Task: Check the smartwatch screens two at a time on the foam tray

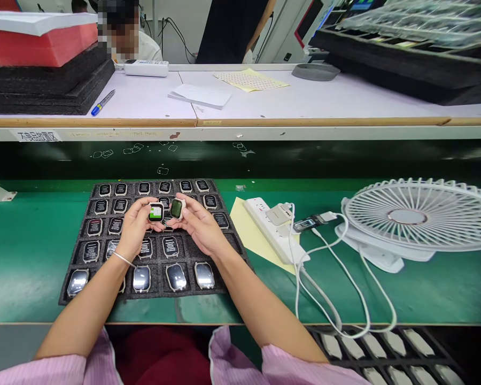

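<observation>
My left hand (pixel 134 227) holds a smartwatch (pixel 156 212) without a strap, its screen lit in green and white. Close beside it, my right hand (pixel 198 222) grips a second smartwatch (pixel 177 208) with a dark greenish screen. Both are raised over a black foam tray (pixel 116 293), whose compartments hold many more watch bodies. Those in the front row, such as one watch (pixel 175 277), have blank, shiny faces. Farther back, watches like this one (pixel 94 226) show white text on black. My hands and forearms cover part of the tray.
Right of the tray, a white power strip (pixel 272 227) lies on yellow paper with white cables. A white fan (pixel 409 216) stands farther right. On the shelf are foam stacks (pixel 76 80) and a pen (pixel 103 102). A person (pixel 148 51) is behind it. Another tray (pixel 377 355) sits below.
</observation>
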The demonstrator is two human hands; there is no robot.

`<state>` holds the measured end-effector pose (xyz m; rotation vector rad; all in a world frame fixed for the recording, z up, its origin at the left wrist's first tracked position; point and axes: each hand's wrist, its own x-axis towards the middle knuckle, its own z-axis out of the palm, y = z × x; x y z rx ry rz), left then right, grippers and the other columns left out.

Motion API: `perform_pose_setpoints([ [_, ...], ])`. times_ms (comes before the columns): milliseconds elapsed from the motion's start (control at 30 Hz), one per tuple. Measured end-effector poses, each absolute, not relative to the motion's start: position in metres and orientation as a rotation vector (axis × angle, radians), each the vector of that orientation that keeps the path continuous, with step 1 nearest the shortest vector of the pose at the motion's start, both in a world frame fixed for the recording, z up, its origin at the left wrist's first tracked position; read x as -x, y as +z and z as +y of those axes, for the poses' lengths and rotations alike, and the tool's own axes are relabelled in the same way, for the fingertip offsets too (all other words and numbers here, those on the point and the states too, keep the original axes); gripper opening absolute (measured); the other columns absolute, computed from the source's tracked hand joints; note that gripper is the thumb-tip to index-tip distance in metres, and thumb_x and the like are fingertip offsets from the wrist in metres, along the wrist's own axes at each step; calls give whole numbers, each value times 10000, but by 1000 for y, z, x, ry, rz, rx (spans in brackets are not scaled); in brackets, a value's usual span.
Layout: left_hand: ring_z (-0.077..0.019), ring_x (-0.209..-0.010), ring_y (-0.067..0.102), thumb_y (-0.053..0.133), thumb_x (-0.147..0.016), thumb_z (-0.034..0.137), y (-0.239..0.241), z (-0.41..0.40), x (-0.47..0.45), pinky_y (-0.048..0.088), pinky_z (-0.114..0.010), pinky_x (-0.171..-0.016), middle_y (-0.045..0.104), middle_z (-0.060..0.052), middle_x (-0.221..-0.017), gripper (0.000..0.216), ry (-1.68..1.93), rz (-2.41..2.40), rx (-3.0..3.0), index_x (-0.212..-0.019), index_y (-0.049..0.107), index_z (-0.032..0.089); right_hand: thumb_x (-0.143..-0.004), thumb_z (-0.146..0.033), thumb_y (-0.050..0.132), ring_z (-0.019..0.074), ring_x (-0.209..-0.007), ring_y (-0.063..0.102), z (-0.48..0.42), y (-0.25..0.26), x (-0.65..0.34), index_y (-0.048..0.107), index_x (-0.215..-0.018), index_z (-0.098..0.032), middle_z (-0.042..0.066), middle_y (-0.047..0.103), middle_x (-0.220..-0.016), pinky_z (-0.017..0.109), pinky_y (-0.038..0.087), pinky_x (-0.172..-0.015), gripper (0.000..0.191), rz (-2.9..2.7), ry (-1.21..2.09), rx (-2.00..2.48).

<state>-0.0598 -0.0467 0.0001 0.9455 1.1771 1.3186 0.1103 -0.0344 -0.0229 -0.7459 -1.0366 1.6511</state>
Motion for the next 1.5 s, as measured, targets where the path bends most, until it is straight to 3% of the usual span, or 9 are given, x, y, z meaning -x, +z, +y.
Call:
perform_pose_setpoints([
  [200, -45, -476, 534, 767, -680, 311, -4, -46, 60, 439, -175, -452, 614, 43, -790, 368, 1335, 1210, -1090, -974, 585, 186, -809, -480, 747, 139, -708, 665, -34, -18, -112, 621, -1189, -293, -10, 654, -901, 320, 536, -724, 442, -1076, 1633, 725],
  [333, -81, -651, 585, 801, -625, 230, -3, -46, 60, 511, -188, -551, 643, -1, -954, 582, 1299, 1116, -1122, -1149, 549, 210, -780, -464, 757, 160, -744, 676, -32, -10, -116, 581, -1226, -288, 28, 691, -1051, 338, 534, -715, 511, -1002, 1689, 720],
  [433, -85, -682, 605, 790, -624, 194, -4, -46, 60, 540, -216, -622, 627, -5, -1009, 685, 1250, 1034, -1138, -1239, 492, 236, -706, -322, 825, 142, -740, 670, -34, -4, -124, 532, -1272, -310, 23, 691, -1113, 304, 520, -683, 637, -982, 1679, 747],
  [567, -90, -628, 621, 757, -652, 227, -6, -49, 53, 556, -278, -645, 591, 5, -1000, 554, 1059, 992, -1231, -1137, 490, 229, -661, -209, 842, 123, -689, 657, -46, -4, -148, 489, -1295, -320, 11, 679, -1099, 309, 532, -682, 734, -1058, 1617, 796],
  [733, -193, -848, 619, 727, -701, 217, -3, -62, 28, 538, -393, -827, 587, -29, -984, 376, 810, 1124, -1781, -1035, 556, 203, -749, -227, 754, 149, -710, 660, -66, -17, -194, 520, -1228, -271, 22, 647, -1029, 346, 552, -700, 535, -1364, 1433, 990],
  [867, -293, -1081, 517, 773, -710, 256, -8, -71, 3, 452, -489, -1002, 557, -88, -1096, 387, 634, 1246, -2212, -1064, 635, 183, -752, -188, 698, 203, -883, 611, -78, -26, -226, 615, -1207, -241, 63, 568, -1092, 418, 543, -860, 466, -1874, 976, 1214],
  [1067, -299, -1009, 507, 747, -784, 363, -23, -71, -10, 471, -470, -912, 557, -101, -1051, 380, 431, 1382, -2421, -1111, 675, 184, -850, -249, 628, 271, -1177, 567, -77, -32, -242, 530, -1392, -266, 91, 543, -1200, 467, 451, -1069, 551, -2209, 829, 1255],
  [1267, -292, -1004, 517, 755, -800, 423, -17, -83, 2, 471, -452, -871, 571, -100, -1104, 507, 537, 1488, -2545, -1241, 610, 220, -884, -268, 613, 316, -1184, 571, -88, -24, -240, 550, -1382, -279, 110, 601, -1224, 533, 467, -1036, 502, -2212, 541, 1413],
  [1500, -289, -1009, 555, 600, -918, 401, -17, -122, 85, 458, -442, -890, 592, -106, -1094, 332, 981, 1682, -2525, -1200, 625, 227, -972, -316, 521, 315, -1218, 577, -119, -46, -227, 582, -1331, -259, 141, 600, -1298, 519, 501, -1012, 368, -2135, 313, 1411],
])
